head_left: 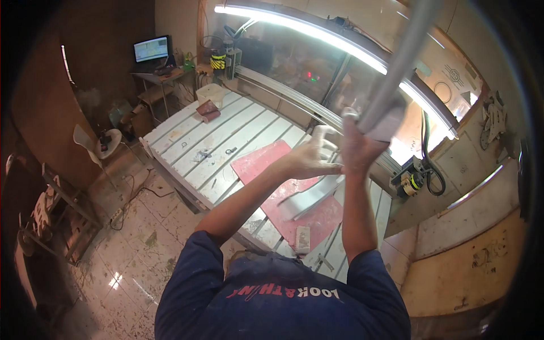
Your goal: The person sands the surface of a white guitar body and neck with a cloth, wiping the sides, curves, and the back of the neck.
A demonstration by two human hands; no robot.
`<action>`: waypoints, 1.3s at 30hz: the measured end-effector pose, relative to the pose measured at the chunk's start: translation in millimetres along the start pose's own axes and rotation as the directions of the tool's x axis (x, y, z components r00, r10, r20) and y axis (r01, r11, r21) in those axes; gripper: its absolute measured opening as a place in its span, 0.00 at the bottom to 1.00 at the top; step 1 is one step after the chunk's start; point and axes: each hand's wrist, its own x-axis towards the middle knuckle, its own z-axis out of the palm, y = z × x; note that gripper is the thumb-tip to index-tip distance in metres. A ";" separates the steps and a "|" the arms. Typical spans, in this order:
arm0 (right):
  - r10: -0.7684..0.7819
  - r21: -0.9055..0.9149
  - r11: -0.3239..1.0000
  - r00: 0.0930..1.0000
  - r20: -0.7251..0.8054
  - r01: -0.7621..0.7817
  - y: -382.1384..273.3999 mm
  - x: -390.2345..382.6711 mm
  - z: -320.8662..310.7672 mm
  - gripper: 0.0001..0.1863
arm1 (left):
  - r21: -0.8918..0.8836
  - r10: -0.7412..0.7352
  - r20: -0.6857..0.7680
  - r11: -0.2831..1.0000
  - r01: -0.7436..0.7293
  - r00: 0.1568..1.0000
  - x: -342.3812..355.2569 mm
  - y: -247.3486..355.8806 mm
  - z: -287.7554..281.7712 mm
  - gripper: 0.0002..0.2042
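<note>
My right hand (361, 144) is raised over the table's right side, its fingers wrapped round a long grey bar (399, 62) that slants up to the right. A greyish block-like part (391, 122) shows beside that grip, but blur hides whether it belongs to the bar. Dusty and half curled, my left hand (314, 156) is just left of my right wrist. Its fingers are apart with nothing visible in them. Below both hands a curved pale grey piece (311, 197) lies on a red board (266, 161). A small whitish block (303, 239) sits at the board's near edge.
The white slatted table (187, 133) carries a reddish-brown roll (208, 111), a whitish tub (211, 93) and small loose bits. A lit tube lamp (306, 25) hangs across the back. A white chair (105, 144) and cables stand left on a littered floor.
</note>
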 end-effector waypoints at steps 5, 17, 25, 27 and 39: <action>-0.026 0.117 0.991 0.950 -0.310 0.065 -6.1 24.2 -43.3 0.39 | -0.295 -0.411 -0.172 0.889 0.351 0.895 -66.0 -111.3 -32.2 0.56; 0.121 0.566 0.824 0.984 -0.128 -0.028 -128.5 18.8 -126.9 0.32 | -0.423 -0.703 0.363 0.461 0.780 0.612 -133.7 -273.1 -43.8 0.46; 0.278 0.595 0.803 0.901 -0.334 -0.027 -116.2 -46.7 -107.1 0.30 | -0.603 -0.845 0.082 0.380 0.701 0.528 -177.2 -284.7 -120.9 0.38; 0.407 0.545 0.832 0.780 -0.475 -0.102 -94.9 -65.1 -99.7 0.26 | -0.642 -0.844 -0.025 0.424 0.638 0.536 -178.5 -280.1 -154.8 0.34; 0.688 0.454 0.609 0.149 -0.710 -0.650 56.8 -214.9 -204.5 0.26 | -0.279 -0.808 -0.382 0.564 0.777 0.449 -100.2 -315.8 -183.4 0.40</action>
